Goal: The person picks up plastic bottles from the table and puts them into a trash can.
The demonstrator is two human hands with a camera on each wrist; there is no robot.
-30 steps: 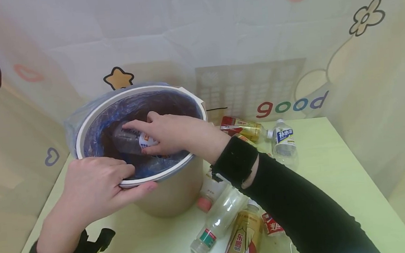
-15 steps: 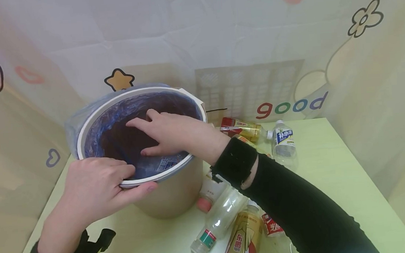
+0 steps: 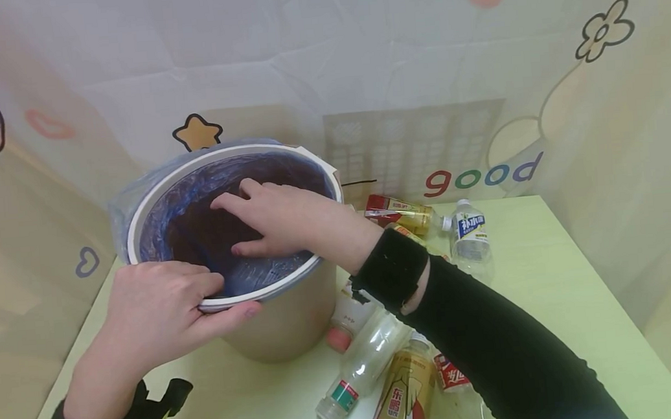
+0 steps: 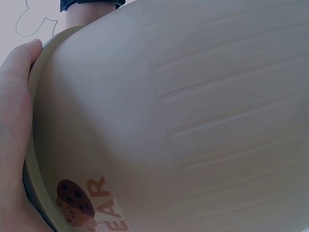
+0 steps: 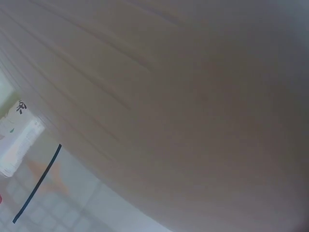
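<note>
Starting at the left of my feed: the left hand (image 3: 161,299) has the rim of the bin (image 3: 277,334), fingers hooked over the edge and thumb along the outside, so the rim is pinched between them. The left-wrist view backs that up, with the thumb by the rim and some printed letters (image 4: 107,205) on the wall below. That grip hasn't shifted over the last second.

Now the bin's mouth, and here's the change! A second ago a clear labelled bottle sat at the right hand (image 3: 278,220); half a second later it was gone from there. Right now those fingers are spread over the blue liner (image 3: 247,280), thumb apart, pinching nothing. I can't see the bottle any more; my judgement is that it has dropped into the bin, so one more is done. The right-wrist view gives me mostly bin wall, no fingertips.

Moving right, there's more on the table (image 3: 557,285): a pink-capped bottle (image 3: 351,312) partly behind the wrist, a clear bottle (image 3: 366,353), a gold-and-red bottle (image 3: 403,386), another red-and-gold bottle (image 3: 406,214) lying further back, a red-labelled bottle (image 3: 452,373) half under the sleeve (image 3: 496,328), and a blue-labelled bottle (image 3: 470,232). So the job looks far from finished to me.
</note>
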